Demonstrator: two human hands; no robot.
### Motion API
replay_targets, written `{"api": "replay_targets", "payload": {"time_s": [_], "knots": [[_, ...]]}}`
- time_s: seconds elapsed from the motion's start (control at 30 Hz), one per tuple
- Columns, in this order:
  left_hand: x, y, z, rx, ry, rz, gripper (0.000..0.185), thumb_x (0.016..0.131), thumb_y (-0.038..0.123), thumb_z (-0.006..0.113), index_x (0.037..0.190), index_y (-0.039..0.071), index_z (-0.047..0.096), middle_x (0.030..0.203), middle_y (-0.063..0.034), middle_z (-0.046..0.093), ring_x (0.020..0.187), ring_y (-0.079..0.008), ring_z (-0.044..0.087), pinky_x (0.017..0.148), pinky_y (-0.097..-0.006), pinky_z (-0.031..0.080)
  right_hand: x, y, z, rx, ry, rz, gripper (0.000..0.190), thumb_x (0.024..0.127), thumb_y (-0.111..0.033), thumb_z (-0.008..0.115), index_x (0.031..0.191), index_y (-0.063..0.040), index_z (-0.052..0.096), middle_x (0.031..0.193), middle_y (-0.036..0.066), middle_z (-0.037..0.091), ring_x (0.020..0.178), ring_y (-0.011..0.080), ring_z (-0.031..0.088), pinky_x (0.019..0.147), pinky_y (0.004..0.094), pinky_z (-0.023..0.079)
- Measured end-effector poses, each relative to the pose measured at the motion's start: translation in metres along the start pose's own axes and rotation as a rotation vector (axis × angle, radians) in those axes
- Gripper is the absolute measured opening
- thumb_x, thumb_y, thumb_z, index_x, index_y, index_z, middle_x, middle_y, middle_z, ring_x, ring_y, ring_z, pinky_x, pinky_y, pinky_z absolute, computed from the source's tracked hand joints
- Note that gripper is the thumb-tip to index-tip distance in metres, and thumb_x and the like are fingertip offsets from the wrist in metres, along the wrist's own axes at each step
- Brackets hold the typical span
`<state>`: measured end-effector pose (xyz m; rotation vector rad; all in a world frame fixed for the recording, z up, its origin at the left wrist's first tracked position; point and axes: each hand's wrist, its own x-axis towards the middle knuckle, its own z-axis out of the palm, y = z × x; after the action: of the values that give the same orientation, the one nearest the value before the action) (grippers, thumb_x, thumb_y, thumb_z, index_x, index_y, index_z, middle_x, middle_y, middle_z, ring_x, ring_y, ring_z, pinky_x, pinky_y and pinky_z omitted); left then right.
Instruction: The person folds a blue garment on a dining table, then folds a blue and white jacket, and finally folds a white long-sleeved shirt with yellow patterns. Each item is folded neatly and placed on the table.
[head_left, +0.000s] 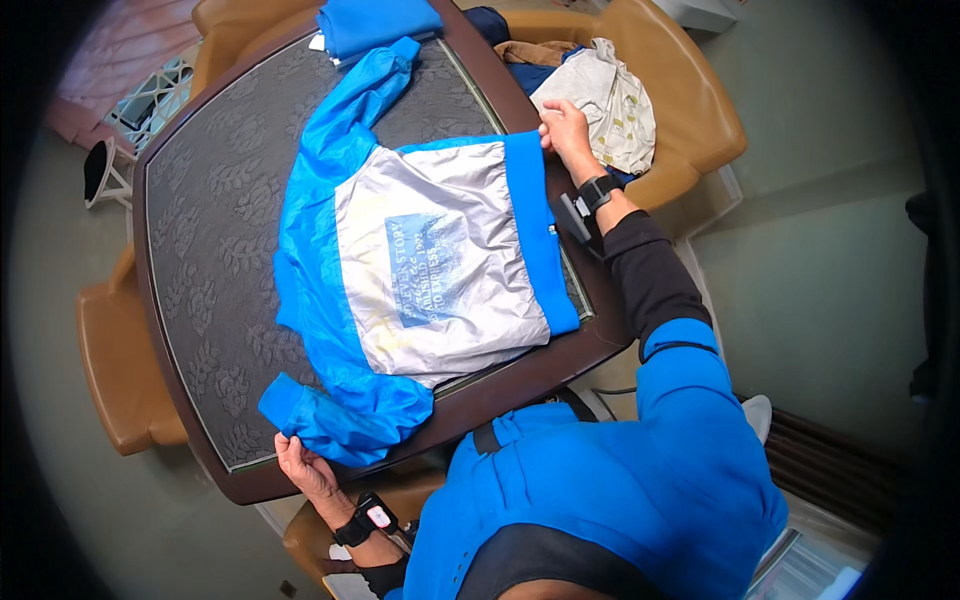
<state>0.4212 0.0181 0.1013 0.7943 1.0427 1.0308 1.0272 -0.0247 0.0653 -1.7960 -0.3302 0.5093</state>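
Observation:
A blue and silver-grey windbreaker jacket (450, 255) lies spread on the table, its blue ribbed hem toward the right and its printed panel facing up. One sleeve stretches toward the far edge; the other bends back on itself near me. My left hand (307, 466) pinches the edge of the near sleeve's cuff (280, 401) between thumb and fingers. At the far corner of the hem (531, 187) is my right hand (566, 133), its fingertips against the fabric; whether they grip it is hard to see. Both wrists wear black straps with small devices.
A dark wooden table (217, 247) with a patterned grey top carries folded blue cloth (379, 26) at its far end. Rumpled clothes (600, 105) lie on a tan chair (697, 112) at right. Another tan chair (124, 367) stands at left, near a white-legged stool (109, 172).

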Motion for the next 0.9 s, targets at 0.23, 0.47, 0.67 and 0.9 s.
{"api": "replay_targets", "payload": {"time_s": [0.23, 0.47, 0.67, 0.9], "knots": [[0.006, 0.001, 0.022, 0.042, 0.029, 0.026, 0.011, 0.086, 0.002, 0.05, 0.096, 0.006, 0.053, 0.084, 0.0016, 0.057, 0.065, -0.0027, 0.048, 0.057, -0.0149, 0.036, -0.038, 0.021, -0.007, -0.531, -0.175, -0.152, 0.053, 0.073, -0.022, 0.07, 0.121, -0.005, 0.056, 0.08, 0.01, 0.064, 0.078, 0.0219, 0.064, 0.071, 0.0338, 0.05], [0.004, 0.028, 0.048, 0.119, -0.185, 0.021, 0.011, 0.079, 0.008, 0.057, 0.089, 0.004, 0.053, 0.086, -0.0013, 0.053, 0.081, -0.01, 0.047, 0.078, -0.0242, 0.037, -0.082, -0.03, 0.02, -0.614, -0.073, -0.784, 0.047, 0.071, -0.015, 0.07, 0.116, -0.004, 0.057, 0.107, 0.015, 0.061, 0.098, 0.0333, 0.056, 0.087, 0.0398, 0.046], [-0.001, 0.04, 0.091, 0.252, -0.5, -0.056, 0.009, 0.074, 0.002, 0.06, 0.083, -0.001, 0.058, 0.092, -0.0052, 0.057, 0.088, -0.0155, 0.052, 0.08, -0.0272, 0.041, -0.247, -0.101, 0.085, 0.018, -1.13, -0.735, 0.092, 0.061, -0.032, 0.083, 0.137, -0.003, 0.039, 0.141, 0.017, 0.041, 0.131, 0.0308, 0.038, 0.107, 0.0418, 0.029], [0.011, 0.034, 0.105, 0.471, -0.862, -0.105, 0.006, 0.079, 0.002, 0.059, 0.083, -0.002, 0.058, 0.091, -0.0121, 0.064, 0.086, -0.0194, 0.06, 0.079, -0.0316, 0.047, -0.277, -0.071, 0.096, -0.147, -1.317, -0.425, 0.031, 0.075, -0.014, 0.071, 0.102, -0.002, 0.06, 0.101, 0.013, 0.065, 0.093, 0.0243, 0.064, 0.077, 0.0294, 0.049]]}}
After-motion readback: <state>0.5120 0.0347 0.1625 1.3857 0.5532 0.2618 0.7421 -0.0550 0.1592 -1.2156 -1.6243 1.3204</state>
